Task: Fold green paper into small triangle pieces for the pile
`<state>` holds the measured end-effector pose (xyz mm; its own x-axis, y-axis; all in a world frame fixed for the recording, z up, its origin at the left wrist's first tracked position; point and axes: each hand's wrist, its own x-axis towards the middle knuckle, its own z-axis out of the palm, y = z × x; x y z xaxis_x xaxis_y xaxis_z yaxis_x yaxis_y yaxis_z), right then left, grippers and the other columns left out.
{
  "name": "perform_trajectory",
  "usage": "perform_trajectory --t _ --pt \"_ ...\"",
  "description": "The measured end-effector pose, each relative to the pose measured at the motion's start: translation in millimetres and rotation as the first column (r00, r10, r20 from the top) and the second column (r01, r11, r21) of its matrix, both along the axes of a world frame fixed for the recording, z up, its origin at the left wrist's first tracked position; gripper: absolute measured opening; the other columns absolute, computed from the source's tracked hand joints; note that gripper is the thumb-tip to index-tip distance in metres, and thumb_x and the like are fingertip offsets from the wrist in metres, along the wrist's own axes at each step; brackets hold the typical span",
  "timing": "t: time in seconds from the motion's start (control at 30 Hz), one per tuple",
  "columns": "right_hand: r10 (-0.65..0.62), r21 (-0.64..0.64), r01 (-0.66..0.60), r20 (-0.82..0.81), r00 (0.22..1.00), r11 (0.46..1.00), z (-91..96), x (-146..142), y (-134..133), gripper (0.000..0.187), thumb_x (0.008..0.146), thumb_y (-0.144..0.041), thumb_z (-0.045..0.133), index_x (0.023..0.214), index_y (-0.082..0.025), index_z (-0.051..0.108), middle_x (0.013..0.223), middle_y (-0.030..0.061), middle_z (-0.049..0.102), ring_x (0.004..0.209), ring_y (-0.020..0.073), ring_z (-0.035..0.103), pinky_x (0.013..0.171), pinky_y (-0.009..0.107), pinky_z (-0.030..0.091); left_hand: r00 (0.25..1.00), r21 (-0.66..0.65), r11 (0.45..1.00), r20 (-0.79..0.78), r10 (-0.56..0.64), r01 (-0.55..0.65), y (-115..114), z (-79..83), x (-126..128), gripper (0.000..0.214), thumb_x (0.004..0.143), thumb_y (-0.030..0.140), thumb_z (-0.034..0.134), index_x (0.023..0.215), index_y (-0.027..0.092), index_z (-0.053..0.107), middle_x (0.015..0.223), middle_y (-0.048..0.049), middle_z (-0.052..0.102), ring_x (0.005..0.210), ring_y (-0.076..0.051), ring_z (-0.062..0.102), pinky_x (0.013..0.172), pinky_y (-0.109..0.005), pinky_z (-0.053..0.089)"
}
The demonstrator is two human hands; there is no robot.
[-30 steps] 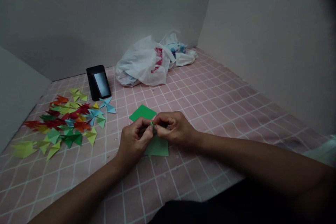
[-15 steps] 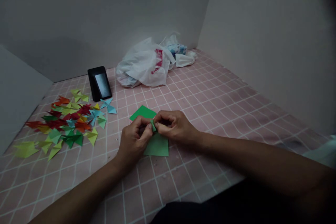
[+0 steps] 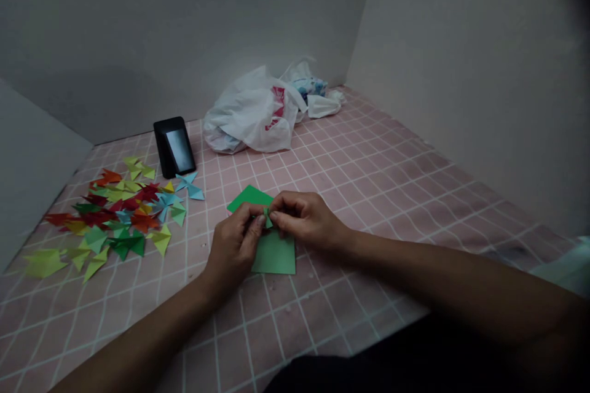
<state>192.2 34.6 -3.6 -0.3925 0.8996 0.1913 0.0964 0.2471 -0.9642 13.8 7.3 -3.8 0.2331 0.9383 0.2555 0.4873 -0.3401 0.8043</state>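
Note:
A small folded piece of green paper [image 3: 268,218] is pinched between my two hands. My left hand [image 3: 236,237] grips it from the left with thumb and forefinger. From the right, my right hand [image 3: 304,221] holds its other side in a fingertip pinch; the fingers cover much of its shape. Below the hands lies a light green paper sheet [image 3: 275,256], flat on the cloth. A brighter green sheet [image 3: 249,196] shows just behind my left fingers, partly hidden by them.
Many folded paper shapes [image 3: 131,239] in several colours spread over the left of the pink checked cloth [image 3: 350,166]. Behind them a black device with a screen [image 3: 177,146] leans up. A white plastic bag [image 3: 253,110] and a blue-white packet [image 3: 311,85] sit near the back wall.
My right fingers have shifted slightly against the folded green paper, and its angle has turned a little. Both hands stay in the same place.

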Motion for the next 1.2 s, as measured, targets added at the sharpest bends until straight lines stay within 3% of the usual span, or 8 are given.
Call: perform_trajectory --t 0.3,0.5,0.73,0.97,1.2 --pt "0.002 -0.008 -0.002 0.023 1.000 1.000 -1.0 0.9 0.9 0.009 0.083 -0.019 0.059 0.076 -0.015 0.062 0.061 -0.0029 0.058 0.056 0.0090 0.053 0.054 0.022 0.040 1.000 -0.012 1.000 0.009 0.002 -0.002 1.1 -0.9 -0.2 0.016 0.097 0.025 0.049 0.093 0.019 0.064 0.080 -0.0016 0.069 0.071 -0.016 0.062 0.068 -0.029 0.045" --pt "0.057 -0.229 -0.073 -0.077 0.995 0.971 -1.8 0.2 2.4 0.009 0.082 -0.022 0.060 0.075 -0.016 0.060 0.058 -0.0041 0.057 0.052 0.0086 0.053 0.050 0.021 0.041 0.999 -0.017 1.000 0.046 -0.015 0.015 3.4 -3.4 -0.5 0.015 0.098 0.025 0.049 0.093 0.019 0.062 0.082 -0.0017 0.064 0.077 -0.017 0.059 0.071 -0.031 0.044" --pt "0.067 -0.317 -0.116 -0.163 0.984 0.941 -3.2 -0.9 4.6 0.008 0.081 -0.021 0.063 0.076 -0.016 0.060 0.062 -0.0047 0.059 0.049 0.0069 0.056 0.048 0.019 0.042 0.999 0.085 0.996 0.049 -0.004 0.000 3.8 -5.3 -1.0 0.018 0.097 0.020 0.051 0.079 0.019 0.057 0.083 -0.0012 0.056 0.078 -0.016 0.055 0.074 -0.030 0.043" --pt "0.101 -0.418 -0.212 -0.271 0.957 0.883 -6.5 -1.0 5.4 0.014 0.083 -0.025 0.067 0.076 -0.014 0.061 0.065 -0.0026 0.064 0.049 0.0068 0.059 0.051 0.019 0.046 0.984 -0.095 0.995 0.175 0.021 -0.005 1.9 -7.2 0.9 0.016 0.097 0.026 0.052 0.083 0.020 0.057 0.070 0.0011 0.060 0.064 -0.014 0.059 0.063 -0.028 0.045" --pt "0.099 -0.429 -0.234 -0.315 0.944 0.872 -7.5 -1.5 4.9 0.012 0.082 -0.023 0.067 0.076 -0.014 0.062 0.066 -0.0017 0.066 0.049 0.0068 0.060 0.051 0.019 0.047 0.944 -0.191 0.981 0.326 0.043 0.021 2.3 -7.1 3.0 0.012 0.093 0.027 0.058 0.085 0.019 0.059 0.072 0.0002 0.066 0.066 -0.014 0.065 0.063 -0.026 0.050"
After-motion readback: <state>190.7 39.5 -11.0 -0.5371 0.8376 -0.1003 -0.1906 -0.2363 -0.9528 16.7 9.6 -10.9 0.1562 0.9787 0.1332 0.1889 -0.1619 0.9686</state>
